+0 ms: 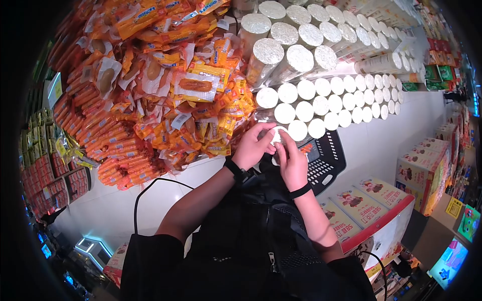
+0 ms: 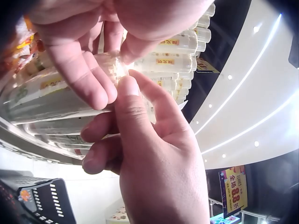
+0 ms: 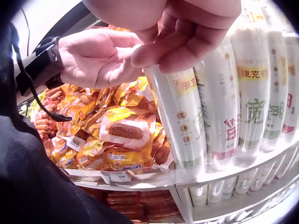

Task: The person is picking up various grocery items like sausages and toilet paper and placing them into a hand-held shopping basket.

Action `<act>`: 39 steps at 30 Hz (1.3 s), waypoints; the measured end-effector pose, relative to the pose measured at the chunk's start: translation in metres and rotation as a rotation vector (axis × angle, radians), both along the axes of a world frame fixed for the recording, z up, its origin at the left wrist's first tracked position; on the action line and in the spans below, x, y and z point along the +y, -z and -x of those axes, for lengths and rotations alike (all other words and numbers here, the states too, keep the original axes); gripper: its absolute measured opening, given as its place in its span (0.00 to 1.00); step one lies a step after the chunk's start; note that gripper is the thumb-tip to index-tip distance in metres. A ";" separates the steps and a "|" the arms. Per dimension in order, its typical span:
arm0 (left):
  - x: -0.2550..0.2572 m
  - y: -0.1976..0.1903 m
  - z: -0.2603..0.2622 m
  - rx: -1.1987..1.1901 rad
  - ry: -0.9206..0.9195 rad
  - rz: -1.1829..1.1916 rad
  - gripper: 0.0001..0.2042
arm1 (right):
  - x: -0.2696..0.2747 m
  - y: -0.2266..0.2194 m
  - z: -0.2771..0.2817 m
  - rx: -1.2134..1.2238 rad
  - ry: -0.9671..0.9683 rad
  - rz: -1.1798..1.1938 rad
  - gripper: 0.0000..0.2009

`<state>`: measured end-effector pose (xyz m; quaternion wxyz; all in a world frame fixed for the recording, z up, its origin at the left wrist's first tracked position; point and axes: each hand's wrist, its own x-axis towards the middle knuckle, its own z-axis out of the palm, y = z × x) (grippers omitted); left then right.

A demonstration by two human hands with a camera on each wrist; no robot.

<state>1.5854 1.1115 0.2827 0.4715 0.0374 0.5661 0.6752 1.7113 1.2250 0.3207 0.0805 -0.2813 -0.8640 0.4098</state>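
Both hands meet over the white top end of a tall, clear-wrapped dried noodle pack (image 3: 180, 116), at the near corner of the noodle rows. With thumb and index finger my left hand (image 2: 152, 135) pinches the pale wrapper at that end. Opposite it, my right hand (image 3: 187, 42) has its fingers curled in and pinches the same spot; its grip is partly hidden by its own knuckles. In the head view the white end (image 1: 277, 134) shows between the fingertips of the left hand (image 1: 253, 148) and right hand (image 1: 292, 163).
Orange-wrapped sausages (image 1: 196, 85) are heaped on the left. More noodle packs (image 1: 321, 105) stand in rows ahead and to the right. A black basket (image 1: 326, 160) sits below the right hand. Stacked printed boxes (image 1: 361, 208) stand at the right, and a shelf edge (image 3: 140, 184) runs below the goods.
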 end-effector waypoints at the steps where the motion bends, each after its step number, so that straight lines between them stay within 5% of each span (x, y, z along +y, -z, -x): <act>1: 0.000 0.002 0.000 0.000 0.006 0.005 0.18 | 0.001 0.000 0.000 -0.005 -0.010 0.018 0.20; 39: -0.005 0.002 -0.002 0.053 0.014 -0.006 0.19 | -0.008 0.006 0.000 0.030 0.044 0.118 0.20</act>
